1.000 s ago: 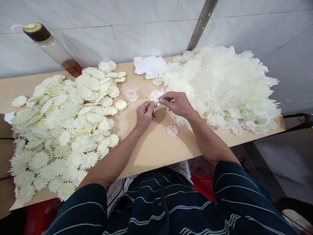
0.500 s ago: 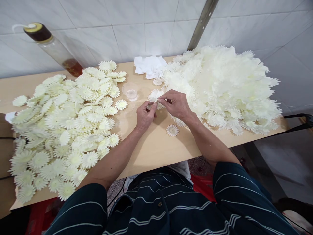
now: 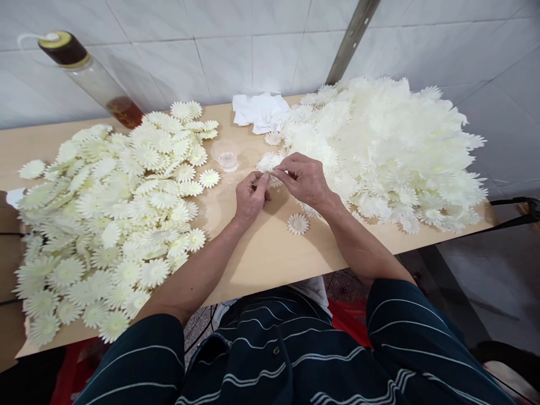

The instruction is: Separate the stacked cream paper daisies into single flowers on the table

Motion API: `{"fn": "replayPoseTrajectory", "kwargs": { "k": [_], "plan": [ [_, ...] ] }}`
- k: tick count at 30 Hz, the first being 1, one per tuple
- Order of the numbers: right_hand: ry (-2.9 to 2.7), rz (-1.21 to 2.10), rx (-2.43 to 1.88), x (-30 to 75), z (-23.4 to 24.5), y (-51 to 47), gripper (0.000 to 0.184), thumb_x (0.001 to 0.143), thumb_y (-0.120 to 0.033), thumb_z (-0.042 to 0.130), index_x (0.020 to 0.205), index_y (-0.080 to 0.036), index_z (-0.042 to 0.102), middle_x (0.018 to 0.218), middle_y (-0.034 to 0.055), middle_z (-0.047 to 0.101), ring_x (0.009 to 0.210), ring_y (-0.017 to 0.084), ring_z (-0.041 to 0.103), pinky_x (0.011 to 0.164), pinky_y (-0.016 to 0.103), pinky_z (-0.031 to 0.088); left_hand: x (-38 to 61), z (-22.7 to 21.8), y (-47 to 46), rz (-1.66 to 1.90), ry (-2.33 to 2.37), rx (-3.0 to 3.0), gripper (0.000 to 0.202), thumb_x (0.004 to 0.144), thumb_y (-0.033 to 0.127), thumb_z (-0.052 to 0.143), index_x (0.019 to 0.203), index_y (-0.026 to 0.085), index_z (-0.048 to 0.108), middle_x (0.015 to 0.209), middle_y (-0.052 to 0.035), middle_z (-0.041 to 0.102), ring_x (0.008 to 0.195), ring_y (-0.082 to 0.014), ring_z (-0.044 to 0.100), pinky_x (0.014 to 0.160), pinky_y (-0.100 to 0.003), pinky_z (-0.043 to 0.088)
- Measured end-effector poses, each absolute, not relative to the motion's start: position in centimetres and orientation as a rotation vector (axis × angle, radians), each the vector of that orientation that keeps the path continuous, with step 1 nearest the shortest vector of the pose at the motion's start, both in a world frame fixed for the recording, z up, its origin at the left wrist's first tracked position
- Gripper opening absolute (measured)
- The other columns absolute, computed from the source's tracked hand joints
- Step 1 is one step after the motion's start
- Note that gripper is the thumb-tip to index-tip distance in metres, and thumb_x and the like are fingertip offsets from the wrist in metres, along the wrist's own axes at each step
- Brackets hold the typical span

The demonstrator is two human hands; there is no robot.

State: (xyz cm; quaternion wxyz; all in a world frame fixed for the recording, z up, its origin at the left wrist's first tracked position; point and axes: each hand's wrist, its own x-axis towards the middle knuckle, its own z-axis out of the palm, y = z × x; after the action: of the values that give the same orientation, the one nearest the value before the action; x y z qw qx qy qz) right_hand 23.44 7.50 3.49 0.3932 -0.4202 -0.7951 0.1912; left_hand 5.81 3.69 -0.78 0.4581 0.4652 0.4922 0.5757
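Both my hands meet over the middle of the table, their fingertips together at the lower edge of a white artificial flower (image 3: 268, 162). My left hand (image 3: 250, 198) is closed, thumb pressed against the curled fingers. My right hand (image 3: 304, 178) is closed in a pinch, thumb and forefinger touching the left thumb tip. Fingers cover much of what is between them. Just below the right hand lies a single flat flower piece (image 3: 298, 224). Beside the left hand are a small clear dish (image 3: 228, 161) and a cream flower piece (image 3: 209, 178).
A broad heap of cream flower pieces (image 3: 126, 208) covers the table's left side. On the right is a taller pile of white flowers (image 3: 388, 152). Crumpled white paper (image 3: 259, 111) lies by the tiled wall. A tall bottle (image 3: 97, 84) with amber liquid stands at back left.
My fingertips have shifted very slightly, with the left thumb a little higher. The view has tilted a touch; the heaps lie as before.
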Motion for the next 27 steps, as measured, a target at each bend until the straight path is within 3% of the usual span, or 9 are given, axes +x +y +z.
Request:
{"fn": "replayPoseTrajectory", "kwargs": {
  "k": [7,18,27],
  "plan": [
    [-1.986,0.482,-1.088,23.5,3.7,7.4,0.036,0.109,-0.049,0.068,0.093,-0.022,0.085,0.102,0.0099,0.083,0.077,0.02,0.066,0.075,0.037,0.056,6.1,-0.7,3.8,1.428,1.246,1.139,0.044,0.098,0.061,0.077,0.079,0.024,0.062,0.05,0.005,0.06,0.039,-0.0113,0.05,0.04,-0.024,0.038],
    [-1.89,0.429,-1.184,24.4,3.7,8.4,0.06,0.109,-0.074,0.059,0.083,-0.022,0.074,0.088,0.0091,0.078,0.079,0.021,0.066,0.08,0.038,0.055,6.0,-0.9,3.8,1.396,1.306,1.175,0.035,0.099,0.046,0.077,0.077,0.023,0.063,0.051,0.0059,0.059,0.041,-0.0111,0.054,0.045,-0.023,0.042],
    [-1.674,0.523,-1.265,25.3,4.5,8.8,0.059,0.103,-0.077,0.067,0.081,-0.022,0.072,0.079,0.006,0.072,0.078,0.022,0.068,0.071,0.037,0.053,6.0,-1.3,3.9,1.417,1.264,1.174,0.052,0.096,0.07,0.077,0.079,0.022,0.067,0.049,0.0055,0.057,0.039,-0.0103,0.05,0.042,-0.024,0.037]
  ]
}}
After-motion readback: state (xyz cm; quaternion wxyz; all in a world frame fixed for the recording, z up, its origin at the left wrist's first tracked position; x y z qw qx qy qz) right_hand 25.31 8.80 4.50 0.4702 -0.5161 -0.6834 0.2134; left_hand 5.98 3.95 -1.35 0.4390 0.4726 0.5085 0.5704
